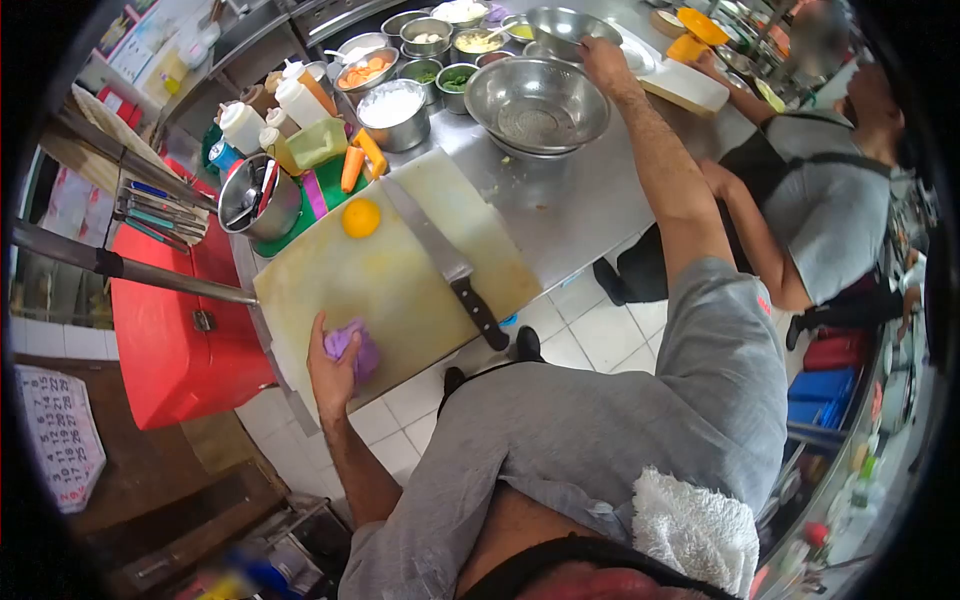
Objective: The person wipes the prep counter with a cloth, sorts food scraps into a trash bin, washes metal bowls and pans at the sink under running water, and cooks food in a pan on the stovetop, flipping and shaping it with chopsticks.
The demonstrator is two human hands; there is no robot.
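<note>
Holding a crumpled purple bundle [352,352], perhaps a cloth, in the left grip [335,365], with fingers and thumb curled round it, near the edge of the pale cutting board [330,280]. Closed narrow at the rim of a steel bowl [562,30] with the right grip [604,62], at the far side of the tabletop [585,205]. Cannot tell whether lifting that bowl or only steadying it.

Just nearer than the right grip, beside the forearm: a wide metal bowl [537,100], seemingly empty, resting on another vessel. Farther from the left grip, on the board: a round orange piece [361,218], and a large knife [430,235] laid down out of both grips, handle over the board's edge. Beyond these, two carrot-like pieces [352,168], apparently peeled but not cut small.

Looks well advanced in portioning, judging by the filled containers between the two grips: orange slices in one pot [366,72], chopped greens in a small bowl [457,80], something white in a deeper pot [393,108]. Uncut or unsorted, by appearance, the orange piece and the carrot-like pieces. Cannot judge the full amount of work left from this view.
</note>
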